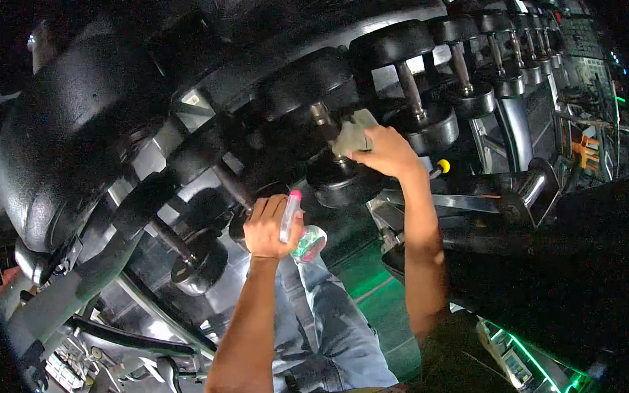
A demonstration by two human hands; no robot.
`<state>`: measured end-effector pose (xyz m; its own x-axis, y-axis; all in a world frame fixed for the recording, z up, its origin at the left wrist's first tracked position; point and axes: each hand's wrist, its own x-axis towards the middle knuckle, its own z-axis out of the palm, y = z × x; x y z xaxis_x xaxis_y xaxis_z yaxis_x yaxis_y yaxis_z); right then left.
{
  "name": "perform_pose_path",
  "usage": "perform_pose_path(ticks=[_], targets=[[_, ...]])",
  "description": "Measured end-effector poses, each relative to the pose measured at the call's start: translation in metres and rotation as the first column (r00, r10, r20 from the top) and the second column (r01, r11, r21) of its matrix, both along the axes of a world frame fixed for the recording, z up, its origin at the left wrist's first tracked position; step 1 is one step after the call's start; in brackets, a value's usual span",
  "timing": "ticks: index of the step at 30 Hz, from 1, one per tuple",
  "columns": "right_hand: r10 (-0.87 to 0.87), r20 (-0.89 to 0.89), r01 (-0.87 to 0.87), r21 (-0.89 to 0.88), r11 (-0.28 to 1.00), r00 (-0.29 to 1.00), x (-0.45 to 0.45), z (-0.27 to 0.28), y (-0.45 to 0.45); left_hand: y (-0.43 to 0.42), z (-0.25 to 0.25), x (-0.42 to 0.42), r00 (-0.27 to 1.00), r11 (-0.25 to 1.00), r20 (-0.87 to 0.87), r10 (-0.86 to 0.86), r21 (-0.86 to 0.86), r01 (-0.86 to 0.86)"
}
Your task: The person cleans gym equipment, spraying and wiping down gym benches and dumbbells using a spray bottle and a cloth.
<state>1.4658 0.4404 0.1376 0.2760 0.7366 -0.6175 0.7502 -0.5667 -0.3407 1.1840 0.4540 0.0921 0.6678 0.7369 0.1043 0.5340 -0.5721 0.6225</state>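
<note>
A clear spray bottle [310, 244] with a pink nozzle tip is in my left hand [268, 227], its fingers wrapped round the white top. My right hand [389, 152] is closed on a pale cloth [354, 133]. The cloth lies against the handle of a black dumbbell [340, 179] on the rack and hides part of it. Next to my left hand is the handle of another dumbbell [233, 184].
More black dumbbells [410, 85] run along the rack to the upper right. A yellow knob [444, 166] sticks out right of my right forearm. Another dumbbell [194, 263] lies at lower left, near metal frame bars [165, 314]. Green-lit floor [372, 282] shows below.
</note>
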Motion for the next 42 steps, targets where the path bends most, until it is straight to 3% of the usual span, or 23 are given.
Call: perform_pose_path(ticks=[1, 2, 5, 6, 9, 10, 12, 16, 20, 21, 22, 24, 25, 26, 28, 29, 32, 33, 34, 36, 38, 39, 42], targets=[[0.040, 0.112, -0.056, 0.146, 0.988, 0.993, -0.010, 0.001, -0.003, 0.000, 0.000, 0.000, 1.000, 1.000, 0.008, -0.002, 0.009, 0.002], [0.041, 0.107, -0.056, 0.148, 0.987, 0.993, -0.018, 0.000, 0.004, 0.000, 0.001, 0.000, 1.000, 1.000, 0.013, -0.004, 0.016, 0.004], [0.042, 0.094, -0.090, 0.592, 0.801, 0.995, -0.041, 0.001, 0.029, 0.000, 0.005, 0.000, 1.000, 0.999, -0.007, -0.006, -0.035, 0.005], [0.039, 0.092, -0.087, 0.593, 0.801, 0.995, -0.049, -0.005, 0.035, 0.000, 0.005, -0.001, 1.000, 0.999, -0.009, -0.009, -0.035, 0.008], [0.017, 0.400, -0.263, 0.569, 0.779, 0.916, -0.071, -0.038, 0.038, -0.001, 0.005, -0.001, 0.999, 0.999, -0.034, -0.015, -0.046, 0.013], [0.015, 0.399, -0.261, 0.569, 0.780, 0.917, -0.072, -0.043, 0.034, -0.001, 0.005, 0.000, 1.000, 0.999, -0.020, -0.015, -0.043, 0.014], [0.030, 0.388, -0.199, 0.404, 0.893, 0.921, -0.079, -0.045, 0.022, 0.001, 0.005, 0.000, 1.000, 0.999, -0.011, -0.012, -0.037, 0.012], [0.020, 0.399, -0.148, 0.291, 0.945, 0.917, -0.083, -0.029, -0.006, 0.001, 0.004, -0.001, 0.999, 1.000, 0.042, -0.003, -0.018, 0.004], [-0.094, 0.128, 0.059, 0.255, 0.965, 0.987, -0.067, -0.014, -0.010, 0.000, 0.005, -0.001, 1.000, 1.000, 0.015, -0.003, 0.000, 0.003], [-0.111, 0.124, 0.059, 0.363, 0.930, 0.986, -0.065, -0.011, -0.010, 0.000, 0.005, -0.001, 1.000, 1.000, 0.013, -0.004, -0.011, 0.004], [-0.114, 0.127, 0.061, 0.363, 0.930, 0.985, -0.063, -0.009, -0.009, -0.001, 0.004, -0.001, 1.000, 1.000, 0.015, -0.007, -0.012, 0.007], [-0.352, -0.184, 0.395, 0.343, 0.852, 0.918, -0.058, -0.003, -0.008, -0.001, 0.000, -0.002, 0.999, 1.000, 0.039, -0.011, 0.018, 0.010], [-0.347, -0.295, 0.451, 0.464, 0.762, 0.890, -0.058, -0.006, -0.009, -0.002, -0.001, -0.002, 0.999, 1.000, 0.039, -0.019, 0.020, 0.019], [-0.355, -0.298, 0.460, 0.466, 0.756, 0.886, -0.060, -0.006, -0.011, -0.002, -0.002, -0.003, 0.999, 1.000, 0.035, -0.020, 0.004, 0.020], [-0.420, -0.771, 0.861, 0.318, 0.396, 0.478, -0.074, 0.014, -0.004, -0.002, -0.004, -0.005, 0.999, 0.999, 0.027, -0.035, -0.006, 0.036], [-0.385, -0.885, 0.951, 0.169, 0.260, 0.262, -0.084, 0.026, -0.003, -0.002, -0.005, -0.007, 0.998, 0.999, 0.045, -0.037, -0.004, 0.037], [-0.407, -0.903, 0.987, 0.090, 0.133, 0.137, -0.099, 0.054, -0.006, -0.004, -0.006, -0.013, 0.994, 0.998, 0.095, -0.062, 0.015, 0.061], [-0.523, -0.821, 0.973, 0.169, 0.159, 0.228, -0.103, 0.064, -0.009, -0.004, -0.007, -0.014, 0.979, 0.998, 0.193, -0.062, 0.005, 0.062], [-0.494, -0.799, 0.939, 0.309, 0.155, 0.344, -0.109, 0.072, -0.010, 0.001, -0.007, -0.012, 0.953, 0.998, 0.297, -0.064, 0.002, 0.066], [-0.534, -0.690, 0.854, 0.504, 0.130, 0.489, -0.122, 0.086, -0.016, 0.006, 0.001, -0.018, 0.943, 0.928, 0.332, 0.038, -0.362, 0.090], [-0.555, -0.665, 0.837, 0.536, 0.114, 0.501, -0.130, 0.092, -0.022, 0.011, 0.011, -0.021, 0.934, 0.756, 0.304, 0.189, -0.651, 0.059], [-0.554, -0.668, 0.836, 0.539, 0.101, 0.497, -0.132, 0.092, -0.022, 0.016, 0.018, -0.014, 0.882, 0.664, 0.364, 0.298, -0.743, 0.083], [-0.560, -0.690, 0.866, 0.488, 0.106, 0.458, -0.136, 0.080, -0.020, 0.045, 0.041, -0.018, 0.893, 0.616, 0.366, 0.262, -0.775, 0.137]])
